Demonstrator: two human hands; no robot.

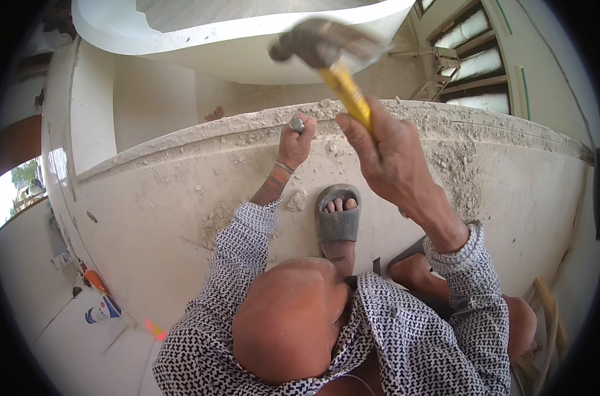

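Note:
My right hand (400, 158) is raised, its fingers wrapped round the yellow handle of a claw hammer (347, 94). The hammer's dark metal head is blurred by motion and hangs in the air, apart from the chisel. Lower down, my left hand (292, 146) makes a fist round a metal chisel (297, 125) at the broken edge of the floor slab (181, 146). Only the chisel's round struck end shows; its tip is hidden under my hand. Crumbled rubble (458, 165) lies along this edge, and a larger loose chunk (298, 200) rests near my sandalled foot.
Past the edge is a drop to a lower level, with a curved white wall (260, 49) beyond it. A wooden frame (443, 66) stands at the far right. At the left lie an orange-handled tool (95, 280) and a blue and white container (103, 310).

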